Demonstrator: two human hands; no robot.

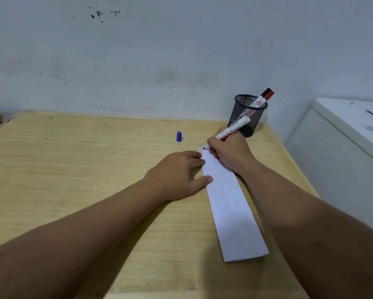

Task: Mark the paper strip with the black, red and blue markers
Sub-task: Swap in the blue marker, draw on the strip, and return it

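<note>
We are pinching an uncapped marker [228, 131] in our right hand [229, 151], its tip touching the far end of the paper strip [228, 203], while our left hand [177, 174] is pressing flat, fingers together, on the strip's left edge. A blue cap [179, 136] is standing to the far left, and a mesh cup [247, 114] holding a red marker [262, 98] is sitting just behind our right hand.

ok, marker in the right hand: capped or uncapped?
Uncapped. The marker in the right hand shows a bare tip at the paper strip's far end, and a blue cap stands alone on the table.

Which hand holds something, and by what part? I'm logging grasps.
The right hand grips an uncapped marker on its lower barrel, near the tip. The left hand holds nothing; it presses the paper strip flat.
</note>
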